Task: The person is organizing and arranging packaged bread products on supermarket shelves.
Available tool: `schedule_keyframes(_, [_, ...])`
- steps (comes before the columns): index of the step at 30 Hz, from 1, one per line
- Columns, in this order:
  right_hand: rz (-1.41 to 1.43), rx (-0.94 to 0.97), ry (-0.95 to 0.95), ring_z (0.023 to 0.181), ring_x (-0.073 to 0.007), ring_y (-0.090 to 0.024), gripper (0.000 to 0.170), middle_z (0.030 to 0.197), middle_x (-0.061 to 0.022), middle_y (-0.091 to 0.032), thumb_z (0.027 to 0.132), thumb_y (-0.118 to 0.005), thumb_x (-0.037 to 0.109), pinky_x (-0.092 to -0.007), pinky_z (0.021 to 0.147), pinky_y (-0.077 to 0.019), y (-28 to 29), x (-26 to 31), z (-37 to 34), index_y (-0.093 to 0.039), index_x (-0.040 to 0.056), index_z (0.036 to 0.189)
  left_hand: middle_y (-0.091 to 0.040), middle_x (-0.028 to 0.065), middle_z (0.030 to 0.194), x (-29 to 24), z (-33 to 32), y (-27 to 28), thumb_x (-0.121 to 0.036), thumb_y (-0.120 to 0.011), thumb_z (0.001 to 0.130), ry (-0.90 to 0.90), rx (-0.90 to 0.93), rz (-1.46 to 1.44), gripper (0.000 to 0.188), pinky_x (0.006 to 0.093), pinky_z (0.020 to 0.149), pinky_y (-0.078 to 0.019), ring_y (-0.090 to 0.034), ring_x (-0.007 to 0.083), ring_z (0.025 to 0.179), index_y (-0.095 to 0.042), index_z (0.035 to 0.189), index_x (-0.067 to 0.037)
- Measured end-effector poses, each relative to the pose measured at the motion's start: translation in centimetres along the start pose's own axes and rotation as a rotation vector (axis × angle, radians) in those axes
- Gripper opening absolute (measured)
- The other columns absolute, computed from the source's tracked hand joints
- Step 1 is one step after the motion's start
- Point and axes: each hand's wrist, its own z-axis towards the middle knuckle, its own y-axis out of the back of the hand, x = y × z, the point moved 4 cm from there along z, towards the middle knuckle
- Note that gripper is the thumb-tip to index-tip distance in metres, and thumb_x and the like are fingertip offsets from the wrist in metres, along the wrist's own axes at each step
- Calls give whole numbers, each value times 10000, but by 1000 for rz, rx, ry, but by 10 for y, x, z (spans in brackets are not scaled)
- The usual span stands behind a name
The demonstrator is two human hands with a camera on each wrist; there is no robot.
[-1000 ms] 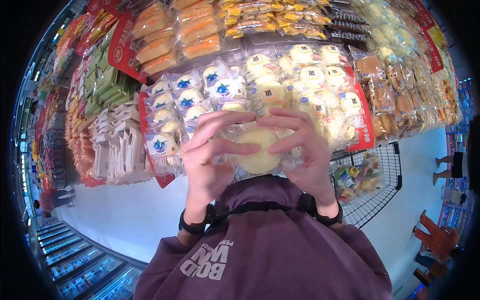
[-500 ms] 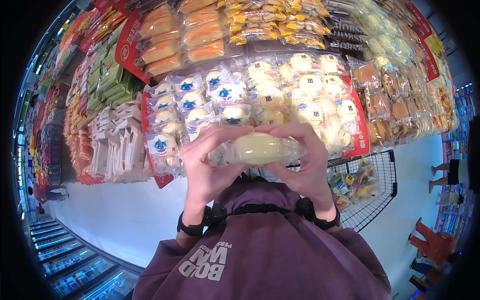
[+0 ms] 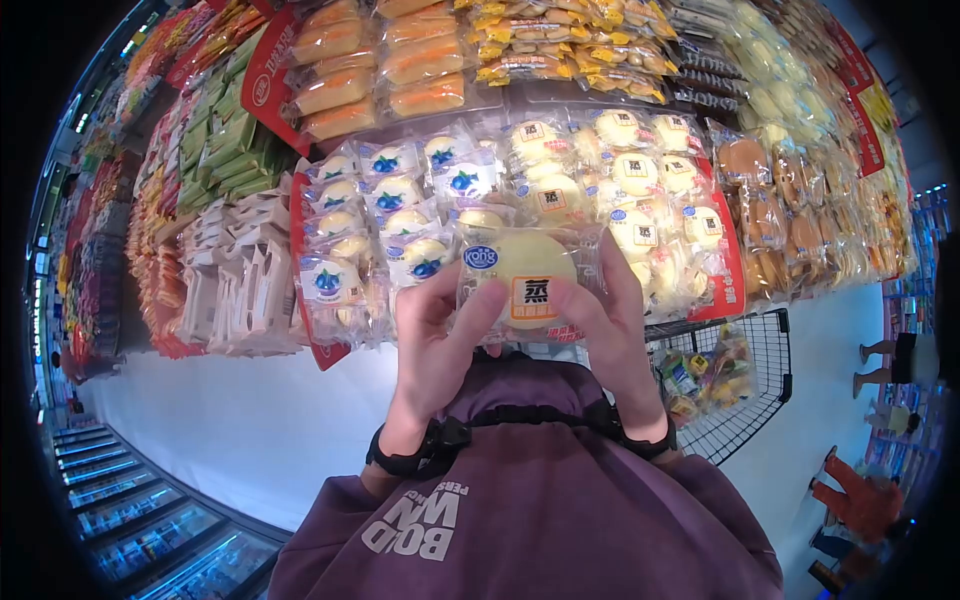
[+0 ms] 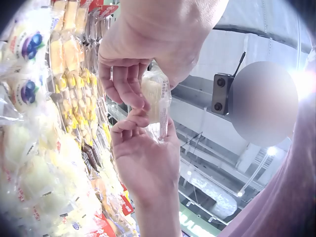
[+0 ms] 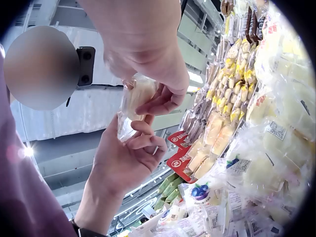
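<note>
Between both hands, in front of the chest, is a round pale-yellow steamed cake (image 3: 540, 262) in a clear wrapper with a blue oval logo and an orange-framed label. The left hand (image 3: 435, 325) pinches its left side, thumb on the front and fingers curled behind. On the other side the right hand (image 3: 618, 325) holds it the same way, thumb by the label. In the left wrist view the packaged cake (image 4: 157, 98) appears edge-on, with fingertips of both hands behind it. The right wrist view also shows the wrapped cake (image 5: 136, 101) between thumbs and fingers.
Behind the hands, a sloped display holds blueberry-labelled cakes (image 3: 388, 193), more steamed cakes (image 3: 637, 172), long orange-topped breads (image 3: 425, 55) and brown round cakes (image 3: 742, 160). A black wire cart (image 3: 775, 375) with bagged goods stands at the right. People (image 3: 860, 495) are farther right.
The cake has been turned from its plain side, through edge-on, so its labelled front faces up toward the head. Both thumbs now lie on the front; the fingers have gone behind it.
</note>
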Motion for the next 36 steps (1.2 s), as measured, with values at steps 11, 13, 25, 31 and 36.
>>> schedule_keyframes(11, [124, -75, -56, 989, -106, -584, 359, 1145, -85, -587, 954, -576, 106, -263, 841, -488, 2, 0, -9, -447, -18, 1265, -687, 42, 841, 6, 0, -7, -182, -578, 966, -8, 44, 6, 252, 199, 519, -450, -579, 42, 656, -653, 1041, 48])
schedule_keyframes(13, [145, -91, -62, 959, -97, -591, 356, 1134, -85, -590, 966, -566, 125, -252, 806, -497, 3, -2, -10, -441, -15, 1268, -686, 42, 834, 5, 0, -7, -186, -565, 974, -54, 29, 1, 257, 200, 520, -451, -581, 42, 655, -654, 1034, 47])
schedule_keyframes(25, [-9, -127, -189, 571, 5, -476, 376, 830, 17, -629, 948, -627, 261, -169, 456, -340, 5, -10, -8, -502, 30, 1216, -666, 54, 997, 4, 2, -5, -81, -629, 923, -91, -52, 82, 237, 233, 782, -485, -599, 85, 892, -593, 1125, 37])
schedule_keyframes(31, [-285, 35, 32, 615, -52, -529, 537, 881, -34, -629, 840, -754, 211, -209, 534, -437, 7, -19, -6, -488, 33, 1271, -640, 49, 1056, 9, 3, 11, -26, -654, 887, -103, -116, 37, 271, 240, 829, -473, -586, 94, 954, -578, 1142, 22])
schedule_keyframes(36, [-425, 60, 116, 732, -120, -616, 681, 994, -74, -623, 791, -794, 180, -255, 595, -493, -9, -23, -12, -445, 65, 1365, -632, 41, 1054, 12, 9, 36, -57, -659, 884, -136, -326, -18, 278, 241, 856, -461, -587, 100, 966, -579, 1142, 11])
